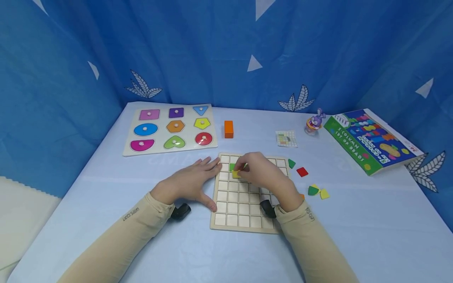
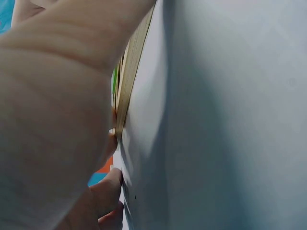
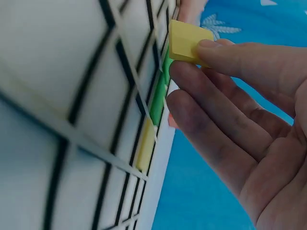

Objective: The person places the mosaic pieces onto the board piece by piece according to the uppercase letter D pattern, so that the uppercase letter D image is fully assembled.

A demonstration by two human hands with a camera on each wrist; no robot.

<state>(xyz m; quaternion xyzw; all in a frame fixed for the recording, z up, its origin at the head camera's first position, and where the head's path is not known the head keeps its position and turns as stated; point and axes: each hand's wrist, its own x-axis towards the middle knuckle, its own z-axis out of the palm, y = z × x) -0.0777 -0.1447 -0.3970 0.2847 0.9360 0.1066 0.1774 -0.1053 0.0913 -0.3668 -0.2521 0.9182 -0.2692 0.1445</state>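
A wooden grid board lies on the table in front of me. My right hand hovers over its upper rows and pinches a yellow piece between thumb and fingertips. A green piece sits in a cell of the board, and the right wrist view also shows a yellow piece lying in a cell. My left hand lies flat with straight fingers against the board's left edge.
Loose pieces lie right of the board: a green one, a red one, a green and yellow one. A shape puzzle board, an orange block, a pattern card, a small toy and a bead box stand further back.
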